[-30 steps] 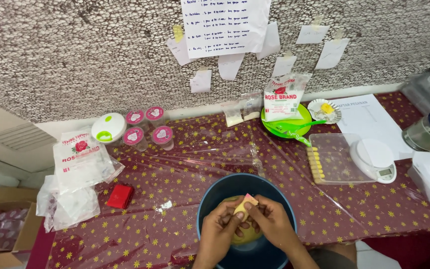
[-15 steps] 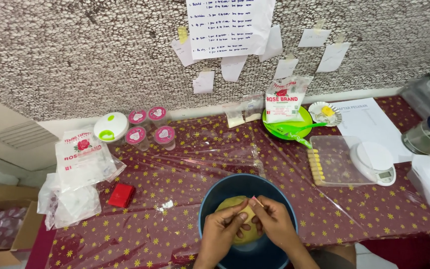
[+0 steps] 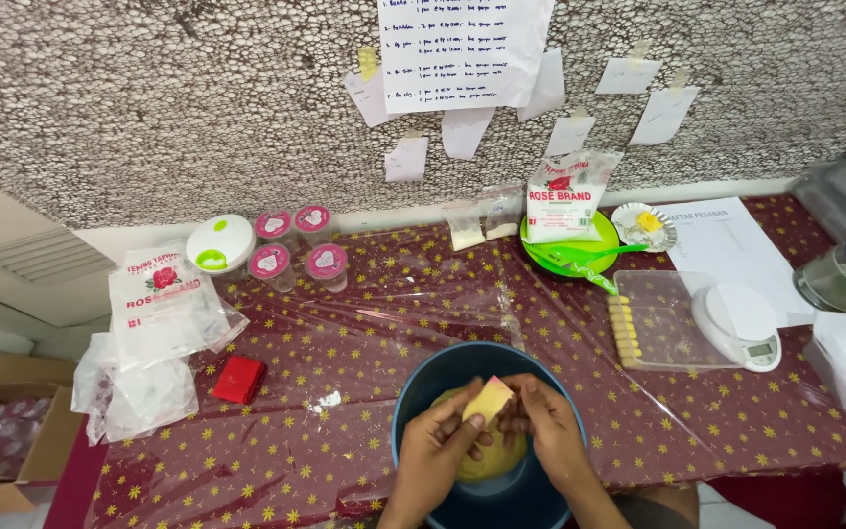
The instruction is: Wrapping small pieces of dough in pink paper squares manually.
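Observation:
A dark blue bowl [image 3: 413, 392] stands at the near edge of the table with yellow dough [image 3: 497, 462] in its bottom. Both my hands are over it. My left hand [image 3: 440, 443] and my right hand [image 3: 543, 431] together pinch a small pale yellow piece [image 3: 488, 400] between the fingertips, held above the dough.
A clear tray [image 3: 678, 328] with a row of pale sticks and a white kitchen scale [image 3: 739, 323] sit to the right. A green plate [image 3: 570, 253] with a flour bag is behind. Small pink-lidded cups [image 3: 298, 245], plastic bags [image 3: 164, 313] and a red packet [image 3: 239, 378] lie left.
The pale piece stays pinched between both hands over the bowl; the fingers have shifted around it and it now sits slightly higher and more upright.

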